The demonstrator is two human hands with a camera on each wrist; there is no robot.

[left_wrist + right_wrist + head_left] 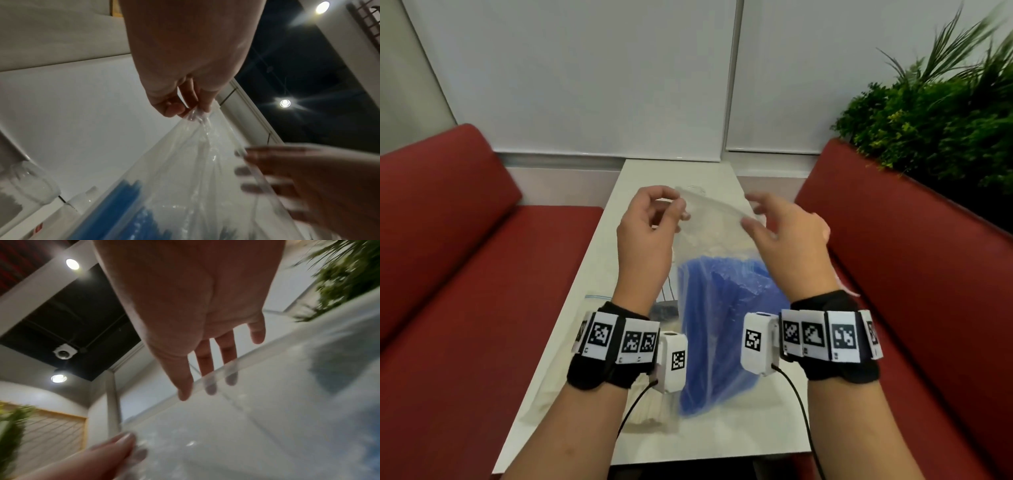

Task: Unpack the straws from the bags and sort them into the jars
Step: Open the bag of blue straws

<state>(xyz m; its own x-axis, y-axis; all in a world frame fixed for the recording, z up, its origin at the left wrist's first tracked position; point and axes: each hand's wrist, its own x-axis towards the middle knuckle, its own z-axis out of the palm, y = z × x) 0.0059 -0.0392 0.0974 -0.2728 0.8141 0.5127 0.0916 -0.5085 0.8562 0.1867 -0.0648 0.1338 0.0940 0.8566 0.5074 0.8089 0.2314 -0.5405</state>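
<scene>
A narrow white table (722, 178) runs away from the near edge between two red benches (448, 257), with pale wall panels at the far end and green plants (941, 113) behind the right bench.

Above the middle of the table hangs a clear plastic bag (722, 219), its upper part empty and see-through, its lower part filled with a bundle of blue straws (709, 329). The straws lie together lengthwise, their long axis running from the near end of the table toward the far end, the bag's mouth at the far, raised end. The near end of the bundle seems to rest on the table; I cannot tell for sure.

The left hand (650, 226) is raised with its back toward the near side, fingers curled, and pinches the top left corner of the bag between thumb and fingertips (203, 104); the left wrist view shows the plastic gathered into creases at that pinch. The right hand (784, 233) is at the same height on the right, fingers straight and spread, their tips (210, 386) touching the bag's upper edge without closing on it. It is blurred.

To the left, under the left wrist, another clear bag lies flat on the table holding cream-coloured straws (650, 404). The left wrist view shows a clear glass jar (33, 181) at the far left, blurred.

Both wrists wear black bands with black-and-white square markers (599, 334) and small white camera boxes with cables.
</scene>
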